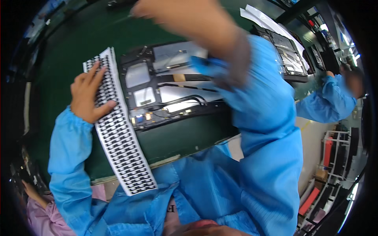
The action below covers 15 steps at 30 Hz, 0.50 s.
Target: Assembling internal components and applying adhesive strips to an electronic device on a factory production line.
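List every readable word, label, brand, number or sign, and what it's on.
Pale pink shirt under the blue fabric jacket: dark lettering, partly covered; not copied out.
Long white sheet with repeating black shapes: no readable text.
Black-and-silver rectangular frame: any markings too small or blurred to read.

White sheets [262, 19] lie at upper right, beside another black-framed panel [286, 53]. A person in blue [328, 104] is at far right; a rack [337, 140] with red pieces [309, 201] stands lower right; a person in pink [43, 216] appears lower left.
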Available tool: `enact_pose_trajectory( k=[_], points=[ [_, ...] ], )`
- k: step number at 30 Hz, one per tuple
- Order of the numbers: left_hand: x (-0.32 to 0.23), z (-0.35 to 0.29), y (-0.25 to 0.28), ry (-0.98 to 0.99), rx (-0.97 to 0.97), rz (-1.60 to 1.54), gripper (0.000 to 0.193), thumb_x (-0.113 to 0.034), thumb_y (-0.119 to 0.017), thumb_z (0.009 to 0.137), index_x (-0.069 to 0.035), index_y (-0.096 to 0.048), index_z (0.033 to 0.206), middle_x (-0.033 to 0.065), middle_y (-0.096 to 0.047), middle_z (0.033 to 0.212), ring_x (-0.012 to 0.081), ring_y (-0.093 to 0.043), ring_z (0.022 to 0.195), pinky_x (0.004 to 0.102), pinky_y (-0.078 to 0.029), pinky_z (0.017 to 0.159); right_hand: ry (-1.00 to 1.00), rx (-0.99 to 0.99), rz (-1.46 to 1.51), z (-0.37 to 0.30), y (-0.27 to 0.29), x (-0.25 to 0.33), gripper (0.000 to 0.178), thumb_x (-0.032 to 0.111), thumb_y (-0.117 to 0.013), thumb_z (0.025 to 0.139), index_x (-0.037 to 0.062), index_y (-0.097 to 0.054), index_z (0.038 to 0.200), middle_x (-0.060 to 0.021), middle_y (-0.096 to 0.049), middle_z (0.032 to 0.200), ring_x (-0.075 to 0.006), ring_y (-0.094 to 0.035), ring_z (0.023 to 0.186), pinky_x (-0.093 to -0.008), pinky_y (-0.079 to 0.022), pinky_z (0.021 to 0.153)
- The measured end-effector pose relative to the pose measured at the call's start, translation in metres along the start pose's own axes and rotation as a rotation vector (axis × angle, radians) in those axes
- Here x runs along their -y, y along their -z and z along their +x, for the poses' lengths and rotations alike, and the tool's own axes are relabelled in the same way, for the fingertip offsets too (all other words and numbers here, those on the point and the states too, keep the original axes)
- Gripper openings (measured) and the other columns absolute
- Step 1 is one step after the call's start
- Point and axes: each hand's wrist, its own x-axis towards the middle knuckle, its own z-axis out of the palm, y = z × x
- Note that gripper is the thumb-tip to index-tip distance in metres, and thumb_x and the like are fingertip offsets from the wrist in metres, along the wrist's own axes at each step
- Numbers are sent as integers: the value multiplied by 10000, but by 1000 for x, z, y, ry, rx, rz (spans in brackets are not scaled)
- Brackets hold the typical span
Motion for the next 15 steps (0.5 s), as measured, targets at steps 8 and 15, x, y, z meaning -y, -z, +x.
enact_pose_trajectory(
  k=[8,15],
  points=[
    [-100,40,35,-546,43,-350,497,-281,-632,643,-9,-547,1049,167,-472,1182,299,-488,936,412,-357,794,-357,-273,180,-204,78,-56,44,0,-489,733,-18,-519,760,-100,-526,955,-146,-471,870,-243,-353,766],
    [-175,53,-9,-780,-122,-492,291,-100,-572,634,44,-598,886,169,-558,994,236,-522,800,312,-408,654,-315,-259,78,-209,48,-73,73,-5,-548,677,9,-538,748,-189,-482,1158,-311,-400,1124,-387,-272,952]
  ],
)
